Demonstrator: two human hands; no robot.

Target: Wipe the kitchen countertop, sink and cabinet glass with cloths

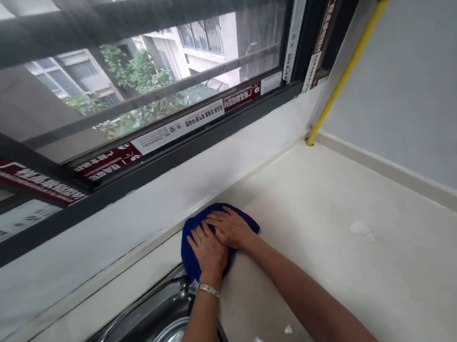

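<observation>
A dark blue cloth (pixel 188 251) lies bunched on the pale countertop (pixel 342 246), against the low ledge under the window. My left hand (pixel 209 249), with a silver bracelet (pixel 209 289) at the wrist, presses down on it with fingers stretched forward. Beside and partly against it, my right hand (pixel 229 228) rests on the same cloth, fingers extended and slightly spread. Both palms face down, so what lies beneath them is hidden.
At the lower left is a shiny, dark-edged fixture (pixel 147 326) with a round metal part; my left forearm partly covers it. A dark-framed window (pixel 192 139) with red and white stickers runs behind. A yellow pipe (pixel 348 68) meets the counter in the far corner.
</observation>
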